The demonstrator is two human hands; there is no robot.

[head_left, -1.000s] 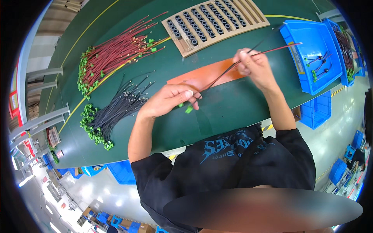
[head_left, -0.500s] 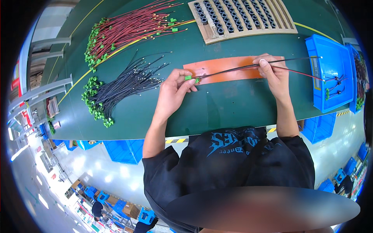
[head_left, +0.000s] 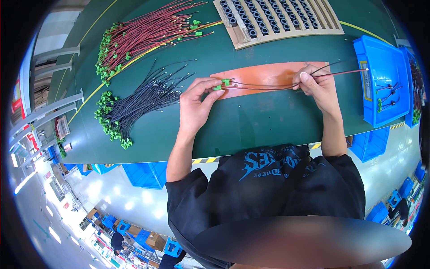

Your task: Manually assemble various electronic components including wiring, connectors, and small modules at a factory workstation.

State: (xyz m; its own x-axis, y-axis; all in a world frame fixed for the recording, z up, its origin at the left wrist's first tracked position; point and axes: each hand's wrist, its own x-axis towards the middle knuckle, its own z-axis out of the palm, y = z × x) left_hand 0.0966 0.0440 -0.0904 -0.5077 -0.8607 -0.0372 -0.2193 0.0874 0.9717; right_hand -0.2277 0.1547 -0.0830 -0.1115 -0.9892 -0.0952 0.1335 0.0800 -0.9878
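Head view: two slender wires span the space between the person's hands above an orange mat (head_left: 251, 77) on a green table (head_left: 264, 121). Left hand (head_left: 197, 101), thumb and forefinger clamped on one green connector (head_left: 217, 88); a second green connector (head_left: 226, 82) lies just beside the fingertips, whether touching cannot be told. Right hand (head_left: 317, 87), thumb and fingers closed together on both wires; beyond the grip, a black wire (head_left: 324, 67) and a red wire (head_left: 347, 72) diverge, the red end reaching over the near wall of a blue bin (head_left: 392, 117), which contains small wired parts (head_left: 389, 94). Left of the hands lie a black wire bundle (head_left: 141, 98) and, farther back, a red wire bundle (head_left: 148, 38); behind the mat, a wooden rack (head_left: 286, 36) holds rows of black rings (head_left: 263, 19)
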